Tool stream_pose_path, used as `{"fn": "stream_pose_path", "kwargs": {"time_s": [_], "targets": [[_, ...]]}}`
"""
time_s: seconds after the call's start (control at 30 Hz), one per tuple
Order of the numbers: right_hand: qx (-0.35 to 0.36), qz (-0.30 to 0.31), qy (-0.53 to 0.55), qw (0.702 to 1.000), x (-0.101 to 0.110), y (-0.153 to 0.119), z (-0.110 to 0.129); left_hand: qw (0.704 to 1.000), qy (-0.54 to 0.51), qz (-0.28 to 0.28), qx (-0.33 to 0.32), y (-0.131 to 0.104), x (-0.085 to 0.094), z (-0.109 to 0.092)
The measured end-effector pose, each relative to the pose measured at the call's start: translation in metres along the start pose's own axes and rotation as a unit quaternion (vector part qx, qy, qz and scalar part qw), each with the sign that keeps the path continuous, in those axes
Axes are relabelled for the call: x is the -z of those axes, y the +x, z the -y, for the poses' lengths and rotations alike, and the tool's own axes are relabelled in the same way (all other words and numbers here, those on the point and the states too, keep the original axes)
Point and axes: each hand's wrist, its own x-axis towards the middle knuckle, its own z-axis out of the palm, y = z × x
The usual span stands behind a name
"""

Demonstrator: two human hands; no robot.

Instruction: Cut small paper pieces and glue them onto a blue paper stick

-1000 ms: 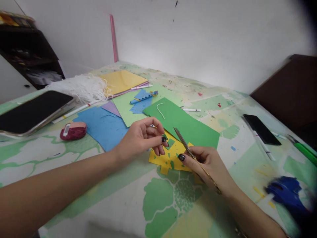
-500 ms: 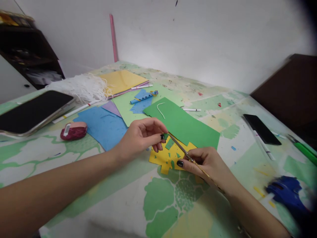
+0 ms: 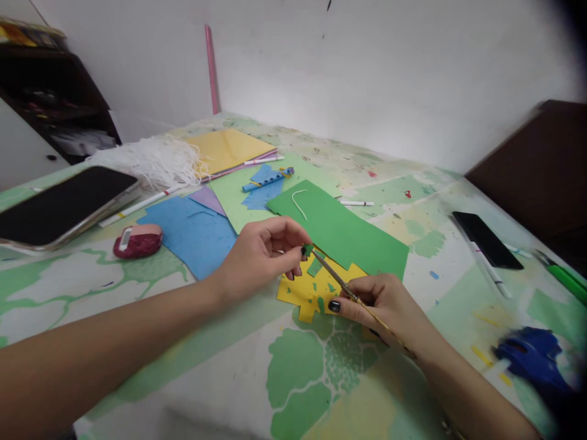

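Note:
Between thumb and fingertips, my left hand (image 3: 270,249) pinches a tiny piece of green paper (image 3: 308,249). My right hand (image 3: 378,304) is closed on a pair of scissors (image 3: 337,278) with gold-coloured handles. Their blade tips point up and left, right at the edge of the green piece. Below both hands lies a yellow paper (image 3: 293,291) with a stepped outline, with small green scraps scattered over it. A larger green sheet (image 3: 353,235) rests just behind, bearing a bent white string (image 3: 298,205).
Blue paper (image 3: 197,232), a maroon case (image 3: 138,241) and a large black-screened device (image 3: 64,205) lie left. Behind are white shredded strands (image 3: 151,160) and a rolled blue paper piece (image 3: 266,180). To the right are a phone (image 3: 487,239), a green cutter (image 3: 566,282) and a blue glue gun (image 3: 529,354).
The scissor tips have shifted very slightly against the green piece, which has turned a little in my left fingers. The view has moved marginally; the rest lies as before.

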Motion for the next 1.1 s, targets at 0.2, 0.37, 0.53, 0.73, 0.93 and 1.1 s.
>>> {"fn": "stream_pose_path", "kwargs": {"time_s": [0.2, 0.37, 0.53, 0.73, 0.93, 1.1], "targets": [[0.001, 0.004, -0.003, 1.0, 0.0007, 0.0007, 0.0002, 1.0, 0.006, 0.007, -0.004, 0.0006, -0.0006, 0.0005], [0.001, 0.003, -0.013, 1.0, 0.0007, 0.001, 0.0003, 1.0, 0.007, 0.003, 0.01, -0.0002, -0.0015, -0.002], [-0.004, 0.001, -0.012, 1.0, 0.0004, 0.0003, -0.0008, 1.0, 0.008, 0.001, 0.009, -0.0004, -0.0012, -0.0015], [-0.001, 0.005, -0.011, 1.0, 0.0008, 0.0005, -0.0019, 1.0, 0.007, 0.007, 0.007, -0.0008, -0.0005, 0.0002], [0.005, 0.014, -0.014, 1.0, 0.0025, -0.0004, -0.0024, 1.0, 0.004, 0.011, 0.014, -0.0008, -0.0009, -0.0022], [0.007, 0.014, -0.013, 1.0, 0.0034, -0.0006, -0.0025, 1.0, 0.002, 0.008, 0.017, -0.0007, -0.0005, -0.0025]]}}
